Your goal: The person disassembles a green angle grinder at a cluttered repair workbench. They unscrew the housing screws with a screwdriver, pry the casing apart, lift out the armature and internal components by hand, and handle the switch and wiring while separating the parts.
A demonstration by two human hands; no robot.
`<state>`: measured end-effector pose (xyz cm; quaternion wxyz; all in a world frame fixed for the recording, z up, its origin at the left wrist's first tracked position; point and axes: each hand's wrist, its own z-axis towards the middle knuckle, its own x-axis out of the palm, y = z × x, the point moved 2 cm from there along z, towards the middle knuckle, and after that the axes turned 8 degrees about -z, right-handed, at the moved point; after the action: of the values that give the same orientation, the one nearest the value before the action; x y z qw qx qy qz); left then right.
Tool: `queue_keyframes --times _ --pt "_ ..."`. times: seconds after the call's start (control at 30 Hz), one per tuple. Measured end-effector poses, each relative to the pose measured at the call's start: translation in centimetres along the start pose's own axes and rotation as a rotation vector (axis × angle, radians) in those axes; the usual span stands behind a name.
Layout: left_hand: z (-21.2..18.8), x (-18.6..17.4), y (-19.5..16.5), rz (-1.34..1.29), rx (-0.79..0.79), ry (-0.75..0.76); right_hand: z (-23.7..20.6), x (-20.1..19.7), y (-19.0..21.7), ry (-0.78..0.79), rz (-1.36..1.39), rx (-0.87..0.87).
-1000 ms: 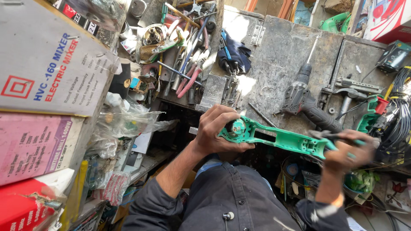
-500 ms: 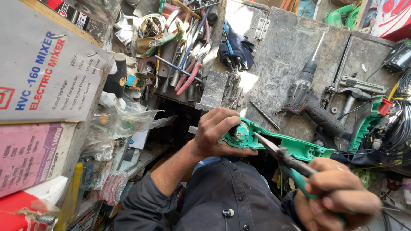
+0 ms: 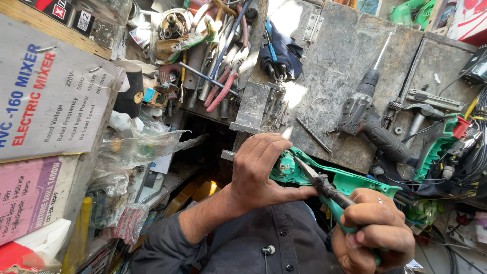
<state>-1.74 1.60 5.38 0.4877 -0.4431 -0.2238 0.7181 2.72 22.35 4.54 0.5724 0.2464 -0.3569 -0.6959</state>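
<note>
Over the cluttered bench (image 3: 335, 76), my left hand (image 3: 264, 170) clamps the green tool housing (image 3: 355, 182) while my right hand (image 3: 375, 228) grips pliers (image 3: 324, 185), tips at its round end; housing open, work unfinished.

The casing (image 3: 350, 185) lay between both hands, pliers (image 3: 324, 185) on it; boxes (image 3: 45, 101) stood left, a drill (image 3: 368, 119) behind.

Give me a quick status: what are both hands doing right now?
Left hand grips green tool housing. Right hand holds pliers, tips at housing's round end. Nothing blocking; drill lies apart on bench.
</note>
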Motion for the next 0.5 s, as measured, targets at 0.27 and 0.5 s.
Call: queue_keyframes --times 0.27,0.5 --pt "0.2 0.7 1.8 -0.117 -0.010 0.041 1.4 1.4 -0.1 0.068 -0.043 -0.076" --pt "0.1 0.7 2.2 -0.144 0.001 0.048 2.4 1.6 -0.4 0.095 0.045 -0.131"
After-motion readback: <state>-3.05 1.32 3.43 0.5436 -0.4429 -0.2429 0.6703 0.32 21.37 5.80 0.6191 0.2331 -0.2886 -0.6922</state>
